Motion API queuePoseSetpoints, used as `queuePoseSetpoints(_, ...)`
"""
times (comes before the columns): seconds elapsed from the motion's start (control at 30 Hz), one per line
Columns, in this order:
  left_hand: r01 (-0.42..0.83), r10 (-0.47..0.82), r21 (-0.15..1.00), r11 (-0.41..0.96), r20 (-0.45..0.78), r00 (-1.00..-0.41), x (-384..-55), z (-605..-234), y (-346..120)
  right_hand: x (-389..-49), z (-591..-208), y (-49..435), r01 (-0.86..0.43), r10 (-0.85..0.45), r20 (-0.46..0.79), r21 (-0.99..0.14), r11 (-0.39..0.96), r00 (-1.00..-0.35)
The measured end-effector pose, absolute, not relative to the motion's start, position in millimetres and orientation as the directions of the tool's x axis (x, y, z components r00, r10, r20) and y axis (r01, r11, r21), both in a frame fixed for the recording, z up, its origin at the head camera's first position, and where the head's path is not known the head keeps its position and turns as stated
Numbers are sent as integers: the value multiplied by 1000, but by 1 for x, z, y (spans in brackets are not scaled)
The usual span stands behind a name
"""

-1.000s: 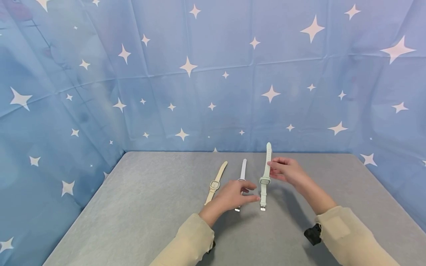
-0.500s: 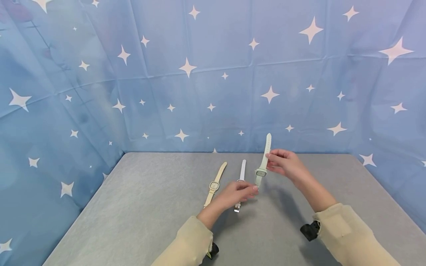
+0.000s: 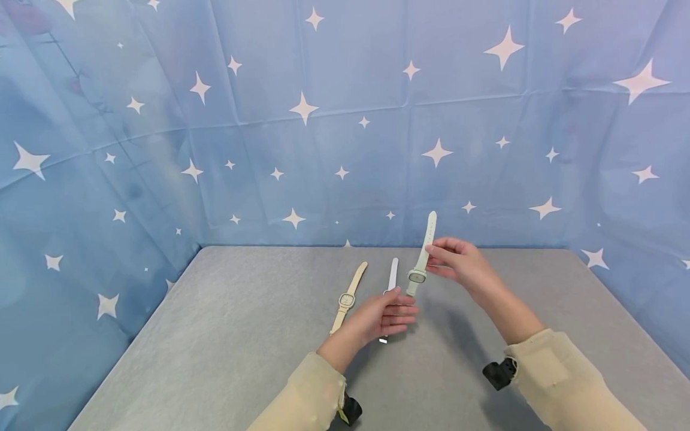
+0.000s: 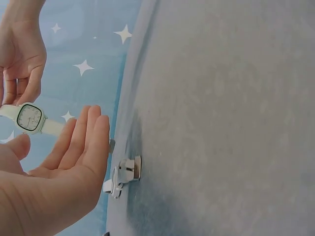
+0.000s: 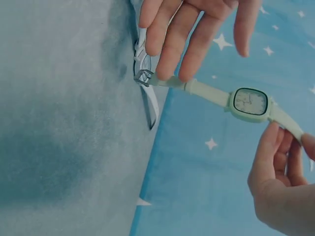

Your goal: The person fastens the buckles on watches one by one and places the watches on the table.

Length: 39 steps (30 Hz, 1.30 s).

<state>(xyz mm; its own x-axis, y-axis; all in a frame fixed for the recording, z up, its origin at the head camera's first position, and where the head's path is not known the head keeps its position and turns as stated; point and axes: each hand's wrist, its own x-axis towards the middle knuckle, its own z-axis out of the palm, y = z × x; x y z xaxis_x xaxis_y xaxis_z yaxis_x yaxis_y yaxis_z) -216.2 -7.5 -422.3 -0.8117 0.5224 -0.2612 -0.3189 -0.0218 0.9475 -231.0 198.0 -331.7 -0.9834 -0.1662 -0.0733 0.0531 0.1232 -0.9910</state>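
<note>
My right hand [image 3: 460, 263] pinches the strap of a pale green wristwatch [image 3: 417, 276] between thumb and fingers and holds it tilted above the table. The square dial [image 5: 250, 102] shows in the right wrist view, with the buckle end hanging toward my left hand. My left hand [image 3: 372, 317] has its fingers straight at that lower strap end; its thumb stands apart in the left wrist view. Under the left hand lies a white wristwatch [image 3: 393, 274], partly hidden by it. A cream-yellow wristwatch [image 3: 347, 301] lies to the left, its lower end behind the left forearm.
The grey table [image 3: 242, 311] reaches back to a blue curtain [image 3: 345, 137] with white stars. A black wrist camera [image 3: 500, 374] sits below the right sleeve, another black camera [image 3: 351, 410] below the left sleeve.
My right hand has raised the green watch and brought it slightly left. The left hand's fingers went to the strap's lower end, closed in on it, then straightened. The other watches stay put.
</note>
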Motion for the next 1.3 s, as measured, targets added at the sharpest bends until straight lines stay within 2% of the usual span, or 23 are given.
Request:
queuePoseSetpoints(0.63,-502,569,826,-256,-291,-769,-217,-425,-5,-221,-328,188,5,-243,-31,-994,107,-970)
queuePoseSetpoints(0.9,-480,524,778,-405,-233,-819,-218,-427,-5,-217,-330,188,-4,-280,-26,-995,104,-960)
queuePoseSetpoints(1.3,-406,426,752,-519,-185,-886,-222,-427,-10,-214,-338,191,9,-319,-22,-999,44,-947)
